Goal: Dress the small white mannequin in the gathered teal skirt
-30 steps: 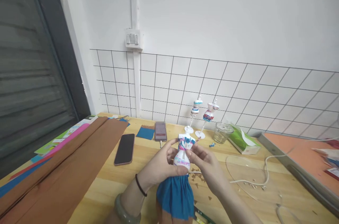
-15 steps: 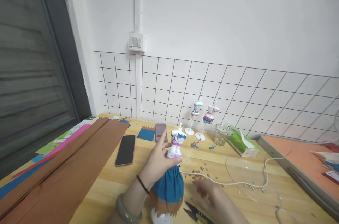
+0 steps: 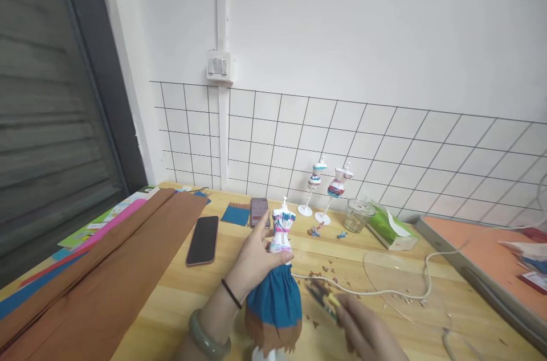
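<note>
A small white dress form point(image 3: 282, 231) with pink and blue patches stands in front of me, wearing a gathered blue skirt point(image 3: 277, 295) with a jagged brown hem. My left hand point(image 3: 258, 250) is closed around its waist, thumb across the front. At the right of the skirt, my right hand point(image 3: 363, 324) is closed on thread snips point(image 3: 325, 301) with dark blades and a yellow and green handle. Motion blurs the snips, and their blades point up and left. The base of the stand shows partly below the hem.
Two more dress forms point(image 3: 336, 187) stand at the back beside a clear jar point(image 3: 358, 216) and a green tissue pack point(image 3: 391, 227). A white cord point(image 3: 363, 295) crosses the table among brown scraps. Left lie two phones point(image 3: 203, 240) and long brown material point(image 3: 128, 253). An orange-lined tray point(image 3: 474, 247) is right.
My right hand has picked the snips up from the table beside the skirt and raised them. The dress form's top has shifted slightly left, still in my left hand.
</note>
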{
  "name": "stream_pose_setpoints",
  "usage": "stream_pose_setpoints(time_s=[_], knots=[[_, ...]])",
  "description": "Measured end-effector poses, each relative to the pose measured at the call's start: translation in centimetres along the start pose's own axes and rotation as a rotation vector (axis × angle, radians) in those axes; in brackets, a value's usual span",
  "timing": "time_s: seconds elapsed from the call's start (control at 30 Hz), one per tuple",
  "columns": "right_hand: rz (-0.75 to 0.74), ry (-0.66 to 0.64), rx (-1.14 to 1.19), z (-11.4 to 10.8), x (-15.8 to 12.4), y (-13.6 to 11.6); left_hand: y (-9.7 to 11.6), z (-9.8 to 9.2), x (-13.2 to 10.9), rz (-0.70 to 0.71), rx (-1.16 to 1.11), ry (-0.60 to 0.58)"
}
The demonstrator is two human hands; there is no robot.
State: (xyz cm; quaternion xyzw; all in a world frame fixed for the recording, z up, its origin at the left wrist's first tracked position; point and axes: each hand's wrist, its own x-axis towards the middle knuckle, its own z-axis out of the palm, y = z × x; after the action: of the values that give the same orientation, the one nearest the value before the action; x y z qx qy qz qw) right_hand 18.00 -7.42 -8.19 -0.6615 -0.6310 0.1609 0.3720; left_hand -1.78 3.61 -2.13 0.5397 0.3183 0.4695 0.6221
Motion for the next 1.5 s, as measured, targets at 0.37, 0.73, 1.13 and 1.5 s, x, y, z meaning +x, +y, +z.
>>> stream_pose_setpoints(time_s=[0.37, 0.73, 1.13, 1.5], knots=[[-0.240, 0.098, -0.208, 0.4, 4.3, -5.0, -0.1, 1.0, -0.7, 0.019, 0.218, 0.005], [-0.483, 0.226, -0.527, 0.7, 4.7, -4.8, 0.6, 1.3, -1.3, 0.103, 0.531, 0.096], [-0.526, 0.008, -0.588, -2.2, 5.6, -5.6, 1.8, 1.1, -1.7, 0.136, 0.768, 0.000], [-0.406, -0.148, -0.375, -3.2, 5.2, -5.6, 1.1, 1.0, -1.4, 0.131, 0.673, 0.023]])
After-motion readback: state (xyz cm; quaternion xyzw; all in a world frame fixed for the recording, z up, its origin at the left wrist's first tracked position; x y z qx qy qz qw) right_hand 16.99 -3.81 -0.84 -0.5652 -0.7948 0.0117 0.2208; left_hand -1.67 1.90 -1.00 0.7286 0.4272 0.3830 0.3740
